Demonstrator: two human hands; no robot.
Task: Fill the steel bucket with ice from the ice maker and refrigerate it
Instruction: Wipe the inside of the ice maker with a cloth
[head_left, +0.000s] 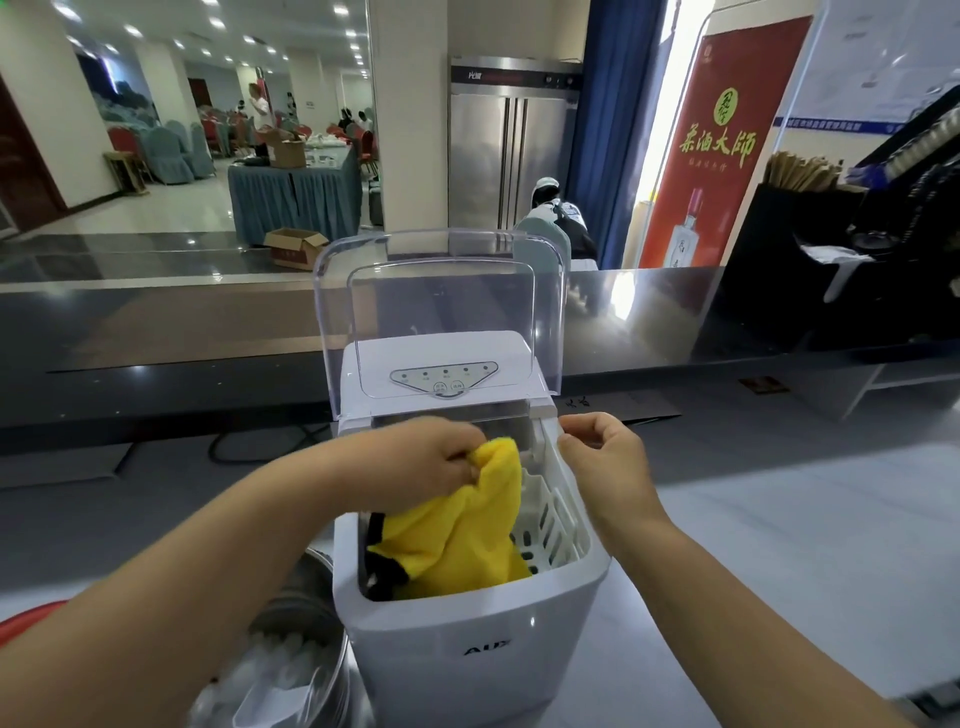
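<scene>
Evidently to wipe the basket, the left hand (415, 462) grips a yellow cloth (467, 535) inside the ice maker (467, 623) at centre frame, under its raised clear lid (441, 312). The right hand (602, 457) hovers loosely curled and empty by the rim. The steel bucket (311, 597), lower left, already holds ice.

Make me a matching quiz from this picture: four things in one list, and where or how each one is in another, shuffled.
1. yellow cloth
2. clear lid
3. steel bucket
4. white basket

A. tipped up, open
B. left of the ice maker, ice inside
C. slotted walls, seated in the ice maker
D. gripped by the left hand

Pairs: 1-D, 2-A, 3-B, 4-C
</scene>
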